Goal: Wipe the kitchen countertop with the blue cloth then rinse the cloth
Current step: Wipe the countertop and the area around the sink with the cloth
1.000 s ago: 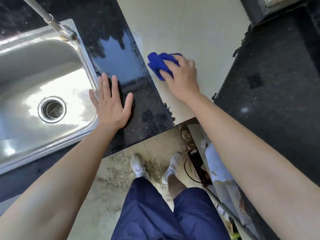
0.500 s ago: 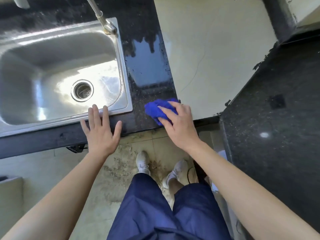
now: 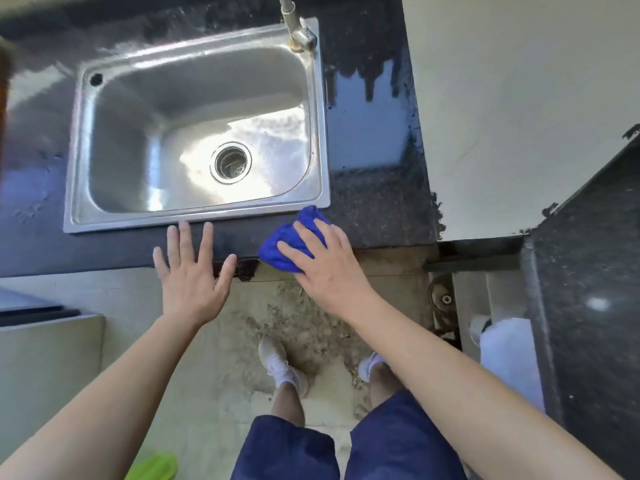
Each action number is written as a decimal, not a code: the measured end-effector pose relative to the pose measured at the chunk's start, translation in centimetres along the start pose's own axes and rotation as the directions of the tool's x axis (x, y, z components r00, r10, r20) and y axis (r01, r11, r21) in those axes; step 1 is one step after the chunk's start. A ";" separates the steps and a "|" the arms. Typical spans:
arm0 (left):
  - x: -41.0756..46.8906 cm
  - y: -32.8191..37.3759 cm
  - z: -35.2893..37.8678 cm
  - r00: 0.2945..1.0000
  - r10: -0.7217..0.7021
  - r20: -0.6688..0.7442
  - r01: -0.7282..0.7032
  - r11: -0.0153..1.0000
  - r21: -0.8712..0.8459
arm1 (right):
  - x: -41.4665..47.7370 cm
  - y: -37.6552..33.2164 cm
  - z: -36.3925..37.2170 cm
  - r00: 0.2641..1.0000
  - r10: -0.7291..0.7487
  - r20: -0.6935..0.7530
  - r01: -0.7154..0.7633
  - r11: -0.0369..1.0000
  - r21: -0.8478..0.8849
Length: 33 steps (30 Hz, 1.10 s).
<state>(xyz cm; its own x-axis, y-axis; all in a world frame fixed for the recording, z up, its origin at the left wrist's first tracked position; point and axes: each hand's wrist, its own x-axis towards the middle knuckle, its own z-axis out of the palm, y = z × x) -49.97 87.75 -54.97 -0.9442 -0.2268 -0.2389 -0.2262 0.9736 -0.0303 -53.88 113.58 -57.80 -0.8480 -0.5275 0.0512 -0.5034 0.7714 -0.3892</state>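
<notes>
Pressing the blue cloth (image 3: 284, 235) flat-fingered onto the countertop (image 3: 377, 209) edge, the right hand (image 3: 325, 268) lies just right of the open, spread left hand (image 3: 192, 271). The sink (image 3: 138, 220) lies directly beyond both.

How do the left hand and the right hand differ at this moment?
The left hand is empty, fingers spread wide; the right hand presses the blue cloth, fingers closer together. The left hand is in front of the sink; the right hand is by its near right corner. Both are palm down at the countertop edge.
</notes>
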 end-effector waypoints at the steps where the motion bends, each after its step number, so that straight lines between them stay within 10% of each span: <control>1: 0.5 -0.5 0.1 1.000 0.001 0.008 -0.001 1.000 -0.010 | -0.4 0.3 -0.1 1.000 -0.021 0.005 0.021 1.000 0.012; 9: 2.1 -5.1 2.2 0.993 0.117 0.010 -0.115 0.988 -0.105 | 1.0 -3.9 0.1 0.969 0.225 0.097 -0.222 0.974 -0.047; 23: 2.5 -13.8 1.2 0.991 0.076 -0.111 -0.091 0.986 -0.138 | 8.5 -11.7 4.1 0.979 -0.026 0.200 0.041 0.997 -0.073; 28: 4.0 -8.1 0.5 0.984 0.176 -0.022 -0.178 0.976 -0.122 | 0.3 0.2 -1.1 0.961 0.267 0.078 -0.254 0.956 -0.144; 33: 5.1 -4.4 1.3 0.983 0.162 0.090 -0.140 0.968 -0.208 | -2.2 6.2 -5.3 0.759 0.651 0.005 -0.641 0.748 -0.171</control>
<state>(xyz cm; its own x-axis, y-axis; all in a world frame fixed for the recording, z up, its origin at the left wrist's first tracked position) -53.49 82.30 -57.37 -0.9429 -0.0633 -0.3271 -0.1364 0.9691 0.2057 -56.02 121.39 -55.44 -0.9705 0.0999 -0.2194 0.1382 0.9763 -0.1665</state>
